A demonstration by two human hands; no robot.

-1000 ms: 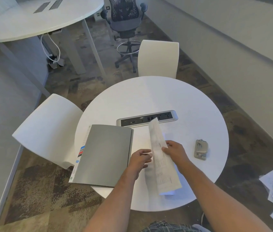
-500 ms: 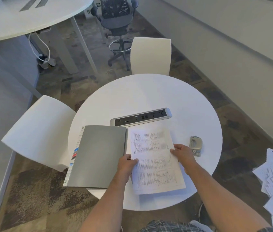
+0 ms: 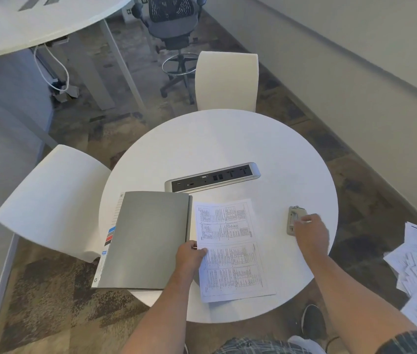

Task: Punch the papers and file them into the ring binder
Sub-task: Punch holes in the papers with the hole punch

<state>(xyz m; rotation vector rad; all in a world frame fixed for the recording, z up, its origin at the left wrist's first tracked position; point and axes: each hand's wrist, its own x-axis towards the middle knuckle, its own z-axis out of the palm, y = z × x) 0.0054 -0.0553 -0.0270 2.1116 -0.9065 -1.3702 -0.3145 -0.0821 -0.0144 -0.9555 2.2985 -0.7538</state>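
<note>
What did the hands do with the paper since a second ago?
The paper, held up on edge before, now lies flat beside the binder. The right hand let go and moved right onto the hole punch. The left hand stays at the paper's left edge. The binder stays shut.

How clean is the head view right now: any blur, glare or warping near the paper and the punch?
Head view: the paper is sharp enough to show blocks of print, though not to read them; the right hand is slightly smeared over the punch; the white table is bright and nearly featureless; wide-angle warping bends the wall line and the edges.
</note>
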